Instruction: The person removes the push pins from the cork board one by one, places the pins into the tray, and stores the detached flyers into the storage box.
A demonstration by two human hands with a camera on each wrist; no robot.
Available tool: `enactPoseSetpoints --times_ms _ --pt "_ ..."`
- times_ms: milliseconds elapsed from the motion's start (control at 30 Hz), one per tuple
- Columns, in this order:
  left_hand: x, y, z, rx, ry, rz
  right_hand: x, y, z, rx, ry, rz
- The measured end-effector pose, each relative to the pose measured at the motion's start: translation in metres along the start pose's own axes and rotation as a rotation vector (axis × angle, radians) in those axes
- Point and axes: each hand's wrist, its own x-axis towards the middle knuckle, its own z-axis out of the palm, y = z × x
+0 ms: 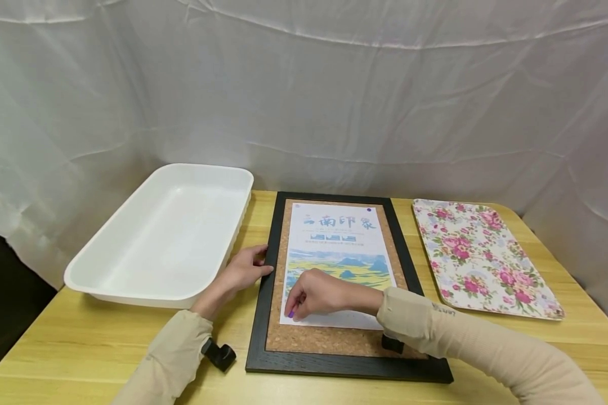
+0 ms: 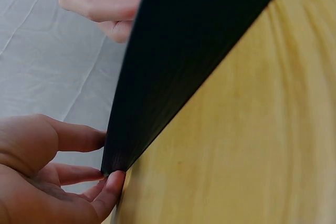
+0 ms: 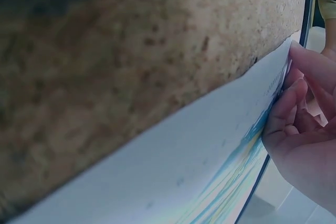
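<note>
A black-framed corkboard lies on the table with a printed landscape poster on it. At the poster's lower left corner my right hand pinches a small purple push pin between thumb and fingertips. In the right wrist view, the fingers stand right at the paper's corner, and the pin is hidden. My left hand touches the frame's left side with extended fingers and thumb. The left wrist view shows its fingertips against the black edge. Another purple push pin sits in the poster's upper right corner.
A deep white plastic tray stands to the left of the board. On the right lies a flat tray with a floral pattern. A pale cloth curtain hangs behind the wooden table.
</note>
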Motion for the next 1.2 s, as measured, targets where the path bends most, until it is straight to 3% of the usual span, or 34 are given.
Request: enactPoseSetpoints --times_ms 433,900,1200 --pt "-0.0010 0.0005 0.0009 -0.011 -0.005 0.004 -0.0002 0.0005 0.0002 0.018 -0.001 0.009" --pt "-0.0011 -0.0001 -0.0003 -0.019 -0.004 0.005 0.0037 0.0043 -0.0019 -0.074 -0.052 -0.099" --pt "-0.0001 -0.0017 0.0003 -0.025 0.003 0.018 0.0039 0.0048 -0.0016 0.001 -0.030 -0.049"
